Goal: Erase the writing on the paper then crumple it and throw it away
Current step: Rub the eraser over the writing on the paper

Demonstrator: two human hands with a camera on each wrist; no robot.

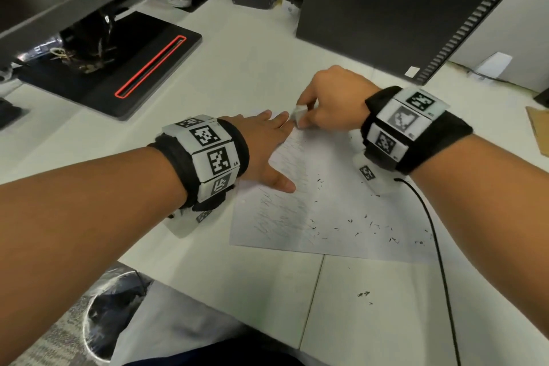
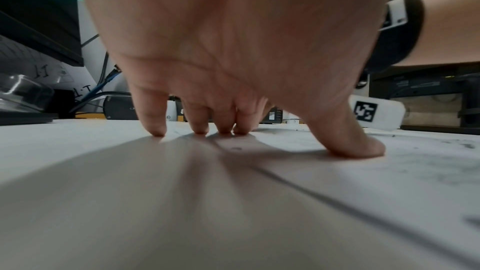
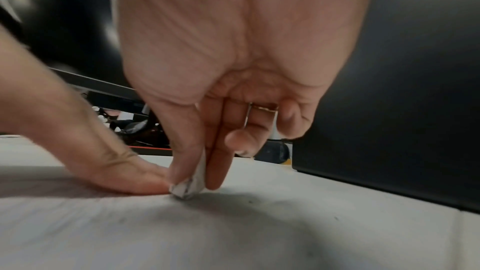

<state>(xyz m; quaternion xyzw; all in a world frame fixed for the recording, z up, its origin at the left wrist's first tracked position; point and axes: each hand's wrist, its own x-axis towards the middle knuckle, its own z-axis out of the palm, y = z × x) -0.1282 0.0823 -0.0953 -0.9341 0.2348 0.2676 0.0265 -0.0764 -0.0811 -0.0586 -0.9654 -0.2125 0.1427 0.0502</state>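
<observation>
The paper [image 1: 341, 202] is lain flat on the white worktop [image 1: 252, 68], strewn with dark eraser crumbs [image 1: 371, 224]. It is pinned by the left hand [image 1: 261, 145], fingers straight and spread. A white eraser [image 1: 298, 116] is pinched by the right hand [image 1: 332, 101] against the far edge. A black computer tower [image 1: 401, 9] is stood behind

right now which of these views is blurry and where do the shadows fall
Head view: mostly sharp, straight edges bowed by the wide lens. Left wrist view: left hand looms large and soft, its shadow spreading toward the camera over the paper. Right wrist view: blurriest, smeared around the eraser in the right hand, a dark shadow beneath.
</observation>
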